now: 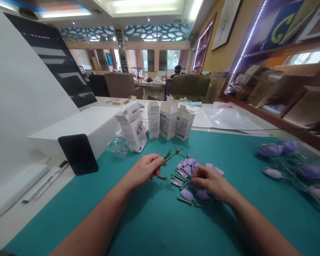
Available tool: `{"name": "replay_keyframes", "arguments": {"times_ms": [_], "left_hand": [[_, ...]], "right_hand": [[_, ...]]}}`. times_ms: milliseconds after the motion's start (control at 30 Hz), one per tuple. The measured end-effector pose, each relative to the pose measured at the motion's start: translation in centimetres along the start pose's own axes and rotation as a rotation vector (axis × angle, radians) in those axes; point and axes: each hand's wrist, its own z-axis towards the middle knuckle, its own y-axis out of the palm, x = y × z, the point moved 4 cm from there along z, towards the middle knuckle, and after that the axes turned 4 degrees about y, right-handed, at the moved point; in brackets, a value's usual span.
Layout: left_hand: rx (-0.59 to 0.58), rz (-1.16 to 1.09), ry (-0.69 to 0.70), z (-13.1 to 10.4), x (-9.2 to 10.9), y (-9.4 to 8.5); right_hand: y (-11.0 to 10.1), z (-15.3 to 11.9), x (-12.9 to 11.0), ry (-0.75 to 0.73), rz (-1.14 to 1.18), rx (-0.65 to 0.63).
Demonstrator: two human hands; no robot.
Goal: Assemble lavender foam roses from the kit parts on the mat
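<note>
My left hand (148,166) is closed around an artificial flower stem (171,155) with green leaves, its leafy end pointing right and away from me. Just under that hand, a short green piece with a red tip (162,177) lies on the teal mat (149,220). My right hand (208,180) is pinched over a loose pile of purple petals (187,194). Its fingertips hide whatever is between them. Beside the fingertips lie several short green stem pieces (180,176), with a few more (185,201) nearer to me.
Behind the pile stand several opened white boxes (134,129), with crinkled clear plastic (118,146) beside them. Finished-looking purple flowers (308,170) lie along the right. On the left are a black tablet-like object (78,154) and pens (46,183). A person (177,70) sits far back.
</note>
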Motion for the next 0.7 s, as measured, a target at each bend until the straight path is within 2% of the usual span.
{"name": "replay_keyframes", "arguments": {"times_ms": [100,233,400,500,567,700], "left_hand": [[0.000,0.007,0.017,0.0,0.0,0.0],[-0.016,-0.013,0.041,0.0,0.0,-0.1],[-0.002,-0.039,0.039,-0.3,0.4,-0.5],[-0.007,-0.026,0.055,-0.3,0.6,-0.5],[-0.003,-0.005,0.068,-0.3,0.6,-0.4],[0.011,0.083,0.085,-0.3,0.4,-0.3]], "right_hand": [[0.0,0.2,-0.5,-0.032,0.148,0.065],[0.5,-0.4,-2.6,-0.031,0.238,0.063],[1.4,-1.4,-5.5,-0.111,0.299,0.061],[1.9,-1.9,-6.8,-0.223,0.198,0.090],[2.2,-2.1,-7.6,-0.312,0.044,0.139],[2.8,-2.3,-8.9,-0.522,-0.323,0.312]]}}
